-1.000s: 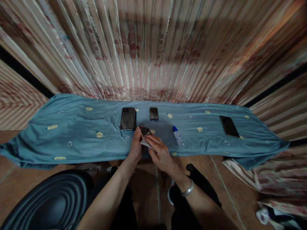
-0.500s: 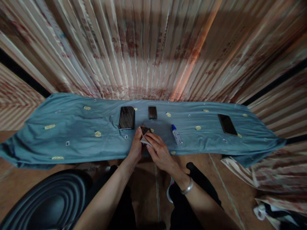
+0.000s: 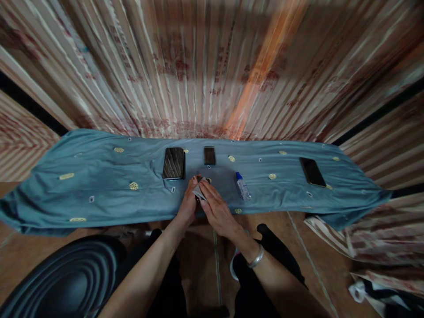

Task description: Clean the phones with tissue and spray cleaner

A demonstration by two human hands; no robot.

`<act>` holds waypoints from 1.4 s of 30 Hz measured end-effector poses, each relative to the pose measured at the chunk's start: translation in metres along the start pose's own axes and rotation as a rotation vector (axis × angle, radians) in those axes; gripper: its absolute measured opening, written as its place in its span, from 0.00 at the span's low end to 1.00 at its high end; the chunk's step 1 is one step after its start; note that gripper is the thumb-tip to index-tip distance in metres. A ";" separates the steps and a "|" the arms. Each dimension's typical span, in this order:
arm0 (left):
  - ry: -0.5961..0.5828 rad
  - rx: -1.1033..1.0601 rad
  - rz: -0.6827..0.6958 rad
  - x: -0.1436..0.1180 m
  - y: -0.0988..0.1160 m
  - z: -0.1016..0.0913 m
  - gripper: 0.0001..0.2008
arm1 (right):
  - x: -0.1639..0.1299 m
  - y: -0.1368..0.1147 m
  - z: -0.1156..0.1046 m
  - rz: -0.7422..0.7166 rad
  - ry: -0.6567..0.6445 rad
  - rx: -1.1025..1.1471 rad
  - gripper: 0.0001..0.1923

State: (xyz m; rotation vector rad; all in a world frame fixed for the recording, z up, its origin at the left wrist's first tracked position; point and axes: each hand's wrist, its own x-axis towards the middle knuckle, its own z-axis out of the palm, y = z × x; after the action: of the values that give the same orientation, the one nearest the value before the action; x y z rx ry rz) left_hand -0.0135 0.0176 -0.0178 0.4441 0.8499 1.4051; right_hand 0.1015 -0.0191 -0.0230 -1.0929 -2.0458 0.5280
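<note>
Left hand: the left hand (image 3: 187,204) reaches up from the lower middle of the frame, forearm slanting in from the lower left, fingers curled round a small dark device (image 3: 198,180) and gripping its left edge, thumb side up.
Right hand: the right hand (image 3: 217,211) comes in from the lower right, wrist bent, palm down and fingers stretched flat, pressing a pale wiping cloth (image 3: 199,191) onto the small dark device; a silver bangle (image 3: 256,257) sits on that wrist.
Small dark device: at the centre of the frame, mostly hidden between the two hands, just above the near edge of the table.
Table: covered with a blue cloth (image 3: 99,185) that spans the middle of the frame from left to right.
Above the hands: a large phone with a glossy back (image 3: 174,163) to the upper left and a smaller dark device (image 3: 209,155) straight above, both apart from the hands.
Right of the hands: a small clear bottle with a blue cap (image 3: 243,186), lying near; a black phone (image 3: 312,171) well apart at the right.
Lower left of the frame: a dark round stool seat (image 3: 62,282).
</note>
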 end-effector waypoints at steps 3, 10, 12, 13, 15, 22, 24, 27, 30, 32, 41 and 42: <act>-0.037 0.179 0.053 -0.007 0.001 0.002 0.11 | 0.002 0.006 -0.003 0.031 -0.003 0.015 0.29; -0.127 0.376 0.051 -0.008 -0.004 -0.005 0.25 | 0.004 0.008 -0.004 0.068 -0.012 0.104 0.29; -0.087 0.358 0.055 -0.002 -0.005 -0.008 0.27 | 0.003 0.004 -0.001 0.053 -0.021 0.116 0.29; -0.064 0.346 0.064 0.000 -0.006 -0.009 0.27 | 0.002 0.003 0.000 0.040 -0.025 0.117 0.29; -0.039 0.330 0.083 0.004 -0.007 -0.010 0.27 | 0.001 0.000 0.003 0.014 -0.025 0.109 0.29; -0.136 0.488 0.150 0.002 -0.014 -0.015 0.27 | 0.002 0.004 -0.002 0.011 0.000 0.053 0.30; -0.153 0.544 0.154 -0.001 -0.017 -0.015 0.27 | 0.003 0.006 -0.004 0.024 0.018 0.042 0.30; -0.183 0.604 0.151 -0.003 -0.019 -0.014 0.25 | 0.004 0.009 -0.007 0.053 0.036 0.025 0.30; -0.230 0.651 0.170 -0.004 -0.019 -0.012 0.24 | 0.005 0.011 -0.010 0.100 0.046 0.031 0.29; -0.245 0.666 0.181 -0.005 -0.018 -0.010 0.24 | 0.007 0.011 -0.012 0.116 0.051 0.048 0.29; -0.179 0.626 0.155 -0.007 -0.011 -0.006 0.27 | 0.014 0.016 -0.019 0.177 0.090 0.122 0.24; -0.158 0.600 0.138 -0.006 -0.011 -0.007 0.28 | 0.014 0.017 -0.019 0.188 0.097 0.124 0.24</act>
State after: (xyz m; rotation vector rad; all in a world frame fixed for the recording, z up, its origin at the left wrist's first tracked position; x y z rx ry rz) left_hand -0.0105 0.0084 -0.0286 1.0730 1.1226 1.2006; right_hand 0.1201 0.0024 -0.0165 -1.2182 -1.8123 0.6739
